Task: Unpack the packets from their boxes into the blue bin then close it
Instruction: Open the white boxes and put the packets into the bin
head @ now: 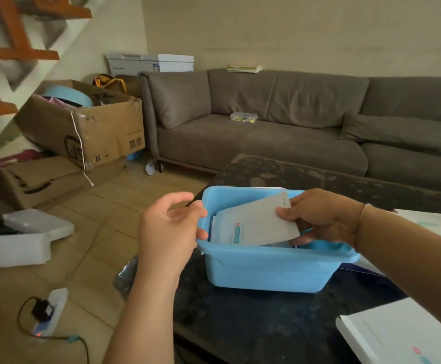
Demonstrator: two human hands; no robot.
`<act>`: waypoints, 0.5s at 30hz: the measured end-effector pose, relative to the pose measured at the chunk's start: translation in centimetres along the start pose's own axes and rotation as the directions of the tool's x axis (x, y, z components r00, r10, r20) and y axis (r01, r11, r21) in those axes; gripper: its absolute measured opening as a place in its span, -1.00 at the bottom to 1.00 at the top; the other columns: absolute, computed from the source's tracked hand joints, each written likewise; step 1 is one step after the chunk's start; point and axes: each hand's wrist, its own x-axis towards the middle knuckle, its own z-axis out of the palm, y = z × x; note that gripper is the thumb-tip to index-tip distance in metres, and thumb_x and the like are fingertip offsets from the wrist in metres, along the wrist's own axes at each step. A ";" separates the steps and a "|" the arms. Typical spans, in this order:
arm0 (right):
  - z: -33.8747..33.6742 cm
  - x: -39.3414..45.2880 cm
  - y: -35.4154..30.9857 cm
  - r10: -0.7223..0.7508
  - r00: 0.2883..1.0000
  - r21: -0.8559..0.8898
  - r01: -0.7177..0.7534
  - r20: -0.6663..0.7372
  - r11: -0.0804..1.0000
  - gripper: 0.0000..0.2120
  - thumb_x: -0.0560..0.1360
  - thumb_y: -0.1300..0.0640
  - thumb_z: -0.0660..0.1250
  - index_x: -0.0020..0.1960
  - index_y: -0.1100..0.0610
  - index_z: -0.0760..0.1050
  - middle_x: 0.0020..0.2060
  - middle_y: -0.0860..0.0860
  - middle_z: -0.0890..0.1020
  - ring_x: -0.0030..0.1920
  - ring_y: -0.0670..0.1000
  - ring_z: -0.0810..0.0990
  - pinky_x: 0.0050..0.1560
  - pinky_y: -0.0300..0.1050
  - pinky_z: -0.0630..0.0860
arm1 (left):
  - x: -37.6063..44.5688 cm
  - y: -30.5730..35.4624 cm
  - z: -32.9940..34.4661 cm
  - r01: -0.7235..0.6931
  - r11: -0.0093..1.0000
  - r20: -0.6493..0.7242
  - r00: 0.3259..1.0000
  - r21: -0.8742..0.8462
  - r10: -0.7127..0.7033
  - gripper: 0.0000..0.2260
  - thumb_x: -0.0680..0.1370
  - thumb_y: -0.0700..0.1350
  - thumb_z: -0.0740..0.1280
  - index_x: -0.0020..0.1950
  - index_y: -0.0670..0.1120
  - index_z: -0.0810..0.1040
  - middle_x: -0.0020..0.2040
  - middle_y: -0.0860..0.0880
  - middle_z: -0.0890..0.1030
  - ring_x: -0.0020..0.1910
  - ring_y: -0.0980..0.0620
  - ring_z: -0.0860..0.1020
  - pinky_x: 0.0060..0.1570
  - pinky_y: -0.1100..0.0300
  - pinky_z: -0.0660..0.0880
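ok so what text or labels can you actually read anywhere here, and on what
No text reads clearly enough to quote.
Packet held in the right hand over the blue bin: red mark and teal strip, print too blurred.
Cardboard box by the sofa: dark logo and square codes, unreadable.
White box at near right: small red and teal mark, too blurred.
White boxes behind the sofa: print too small.

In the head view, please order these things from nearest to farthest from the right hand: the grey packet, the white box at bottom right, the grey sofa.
1. grey packet: held in the right hand, over the blue bin.
2. white box: on the table, bottom right.
3. grey sofa: behind the table, along the wall.
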 end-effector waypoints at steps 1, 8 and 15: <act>0.2 0.1 0.1 0.015 1.000 0.001 -0.015 0.008 1.000 -0.74 0.57 0.20 0.34 0.23 0.27 0.51 -0.03 0.18 0.69 -0.18 0.09 0.68 -0.45 -0.08 0.62 | 0.0 -0.1 0.1 -0.009 1.000 0.004 1.000 0.009 0.009 -0.90 0.55 -0.16 0.39 0.04 0.01 0.62 -0.24 0.05 0.71 -0.49 0.09 0.60 -0.48 0.29 0.45; 0.1 0.7 0.4 0.006 1.000 -0.237 -0.006 -0.001 0.971 -0.69 0.54 0.06 0.40 0.15 0.27 0.55 -0.13 0.18 0.70 -0.26 0.09 0.69 -0.23 -0.06 0.67 | 0.1 -0.2 0.3 -0.048 0.999 -0.020 0.999 0.007 0.048 -0.90 0.57 -0.13 0.37 -0.10 0.05 0.61 -0.29 0.08 0.70 -0.50 0.10 0.59 -0.43 0.23 0.46; 0.3 0.5 0.4 -0.124 0.991 -0.649 0.061 -0.051 0.758 -0.70 0.59 0.06 0.31 0.19 0.25 0.50 -0.05 0.14 0.70 -0.15 0.07 0.73 -0.16 -0.10 0.67 | -0.1 -0.1 0.4 -0.059 0.998 -0.021 0.998 0.008 0.059 -0.87 0.58 -0.11 0.36 -0.14 0.09 0.58 -0.25 0.05 0.70 -0.46 0.07 0.60 -0.43 0.22 0.46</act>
